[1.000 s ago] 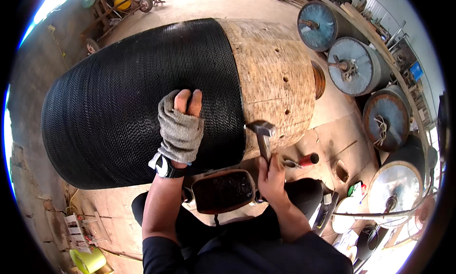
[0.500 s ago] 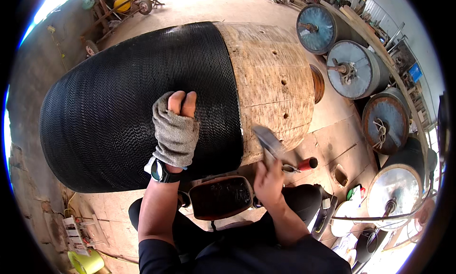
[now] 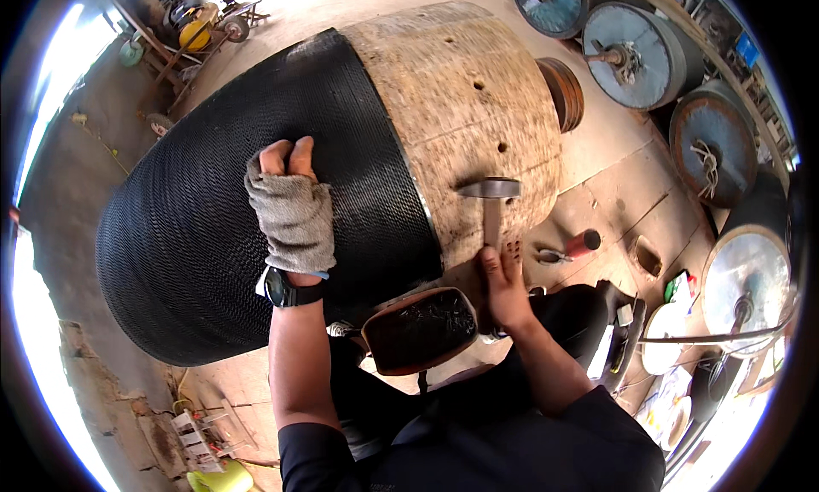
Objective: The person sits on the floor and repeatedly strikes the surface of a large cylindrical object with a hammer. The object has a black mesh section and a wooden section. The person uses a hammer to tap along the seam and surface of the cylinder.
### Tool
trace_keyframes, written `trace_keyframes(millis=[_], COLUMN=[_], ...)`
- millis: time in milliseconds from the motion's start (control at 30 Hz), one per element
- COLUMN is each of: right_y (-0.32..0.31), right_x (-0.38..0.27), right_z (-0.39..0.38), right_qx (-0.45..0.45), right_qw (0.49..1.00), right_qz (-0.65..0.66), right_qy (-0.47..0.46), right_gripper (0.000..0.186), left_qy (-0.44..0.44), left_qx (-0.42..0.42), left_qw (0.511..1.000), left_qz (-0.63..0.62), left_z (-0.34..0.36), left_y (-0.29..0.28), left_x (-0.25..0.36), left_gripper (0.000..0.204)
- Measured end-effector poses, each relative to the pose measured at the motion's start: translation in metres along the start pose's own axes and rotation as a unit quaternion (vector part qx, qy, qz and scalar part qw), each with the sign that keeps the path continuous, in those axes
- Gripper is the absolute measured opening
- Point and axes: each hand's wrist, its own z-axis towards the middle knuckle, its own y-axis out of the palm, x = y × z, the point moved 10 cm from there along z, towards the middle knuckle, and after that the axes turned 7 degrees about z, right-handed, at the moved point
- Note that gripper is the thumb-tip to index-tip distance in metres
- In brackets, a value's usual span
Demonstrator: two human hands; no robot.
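Observation:
A large wooden drum (image 3: 478, 66) lies on its side in front of me, its left part covered in black ribbed material (image 3: 213, 176). My left hand (image 3: 292, 211), in a grey glove with bare fingertips, rests on the black covering with its fingers bent. Whatever those fingers hold, if anything, is hidden. Closed around a wooden handle, my right hand (image 3: 505, 287) holds a hammer (image 3: 492, 223). The hammer's metal head appears over the bare wood, right of the covering's edge. Between my knees sits a brown box (image 3: 399, 370) with small dark shiny pieces inside.
A red cylinder (image 3: 583, 243) and a pair of pliers (image 3: 553, 256) lie on the tiled floor to the right. Several metal-ended rollers (image 3: 627, 53) line the right side. At the far left stands a wheeled machine with a yellow part (image 3: 196, 33).
The view has shifted, so the drum appears tilted. The hammer, blurred and slanted near the covering's edge before, now appears upright with its head farther right. My left hand stays on the covering.

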Motion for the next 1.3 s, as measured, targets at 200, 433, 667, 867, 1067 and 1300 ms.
trace_keyframes(millis=[200,433,667,867,1067,1300], right_y=[0.014,0.000,-0.009,-0.001,0.006,0.009], right_x=[0.016,0.017,-0.032,-0.049,-0.047,-0.046], right_z=[-0.019,-0.033,-0.046,-0.040,-0.029,-0.028], right_qx=[-0.055,-0.045,0.026,0.013,-0.003,-0.009], right_qw=[0.998,0.985,0.917,0.921,0.899,0.886], right_qz=[0.003,-0.146,-0.316,-0.310,-0.388,-0.401], right_qy=[0.040,-0.076,-0.244,-0.234,-0.205,-0.232], right_gripper=[0.035,0.029,0.025,0.026,0.027,0.022], left_qy=[0.042,0.020,-0.031,-0.049,-0.067,-0.049], left_qx=[0.042,-0.042,-0.145,-0.130,-0.144,-0.154], left_qw=[0.998,0.950,0.935,0.950,0.954,0.950], left_qz=[-0.021,-0.308,-0.323,-0.278,-0.255,-0.268], left_z=[-0.004,-0.075,-0.081,-0.072,-0.072,-0.115], left_y=[-0.020,-0.029,-0.008,-0.004,0.001,-0.031], left_x=[0.013,0.112,0.115,0.124,0.123,0.126], left_gripper=[0.052,0.051,0.055,0.065,0.078,0.089])
